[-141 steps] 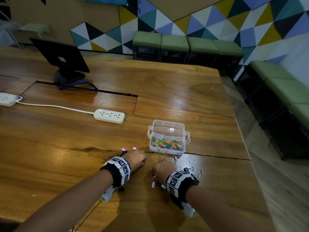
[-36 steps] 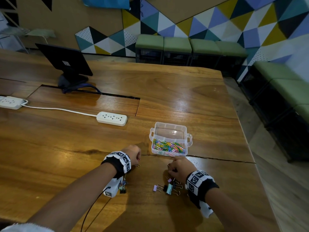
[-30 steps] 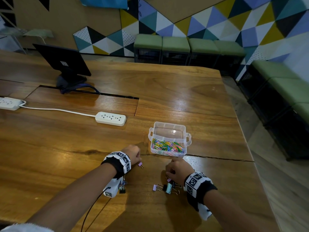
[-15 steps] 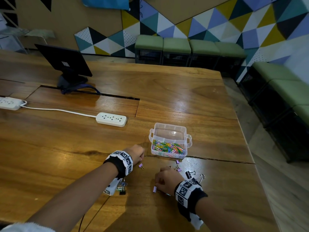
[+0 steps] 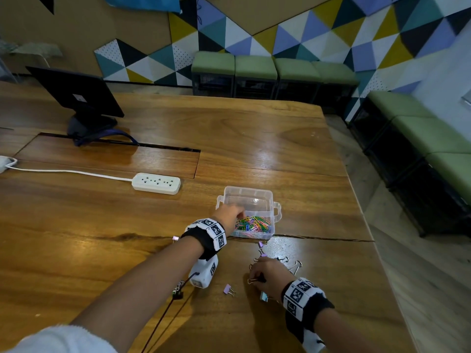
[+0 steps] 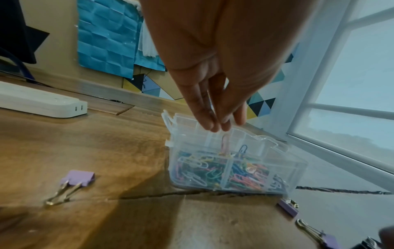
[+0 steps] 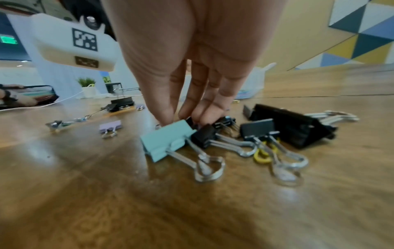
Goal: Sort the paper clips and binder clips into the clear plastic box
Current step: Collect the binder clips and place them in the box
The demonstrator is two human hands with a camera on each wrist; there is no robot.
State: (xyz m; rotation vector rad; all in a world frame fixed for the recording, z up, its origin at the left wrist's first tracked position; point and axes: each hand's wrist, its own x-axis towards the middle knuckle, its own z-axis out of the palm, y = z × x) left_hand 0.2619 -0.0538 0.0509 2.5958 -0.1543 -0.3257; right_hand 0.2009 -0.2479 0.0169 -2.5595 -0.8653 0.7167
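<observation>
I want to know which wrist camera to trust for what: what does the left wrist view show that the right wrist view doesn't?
Only the left wrist view shows the left hand with straight fingers over the clear plastic box, the coloured paper clips inside its compartments, and the power strip.

Only the right wrist view shows the right hand reaching into a pile with a teal binder clip and black binder clips.

Both show the wooden table and loose purple binder clips.
</observation>
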